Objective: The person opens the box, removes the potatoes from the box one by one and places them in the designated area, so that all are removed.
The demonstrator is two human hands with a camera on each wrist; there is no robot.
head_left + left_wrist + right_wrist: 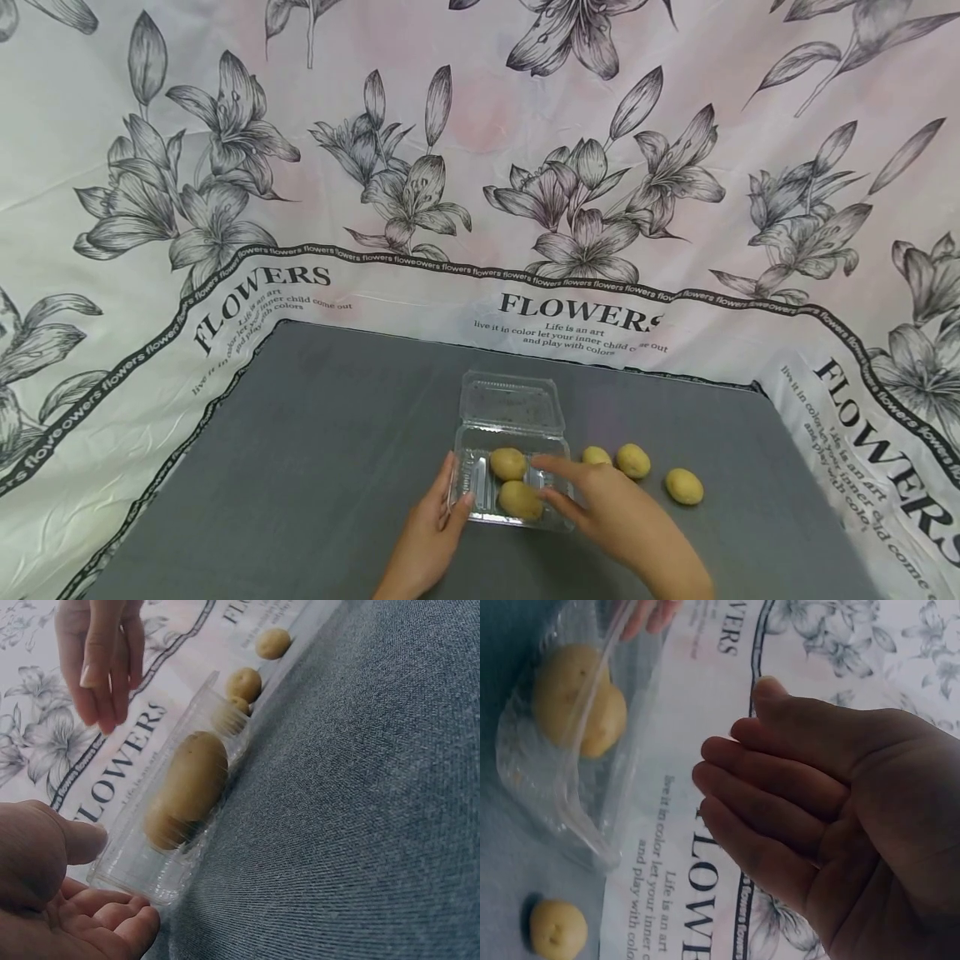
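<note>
The right hand (pixel 600 500), fingers straight and empty, is held over the potatoes (pixel 517 483); the nearest loose potato (pixel 596 456) lies just beyond it.

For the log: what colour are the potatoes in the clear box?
Yellowish tan potatoes in the clear box; the head view shows them best.

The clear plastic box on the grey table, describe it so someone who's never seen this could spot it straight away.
On the grey table ringed by flower-printed cloth, look near the front edge between the two hands. The clear plastic box sits there with its hinged lid open toward the back. Unlike anything nearby, it is see-through and holds two potatoes, while three more lie loose to its right.
</note>
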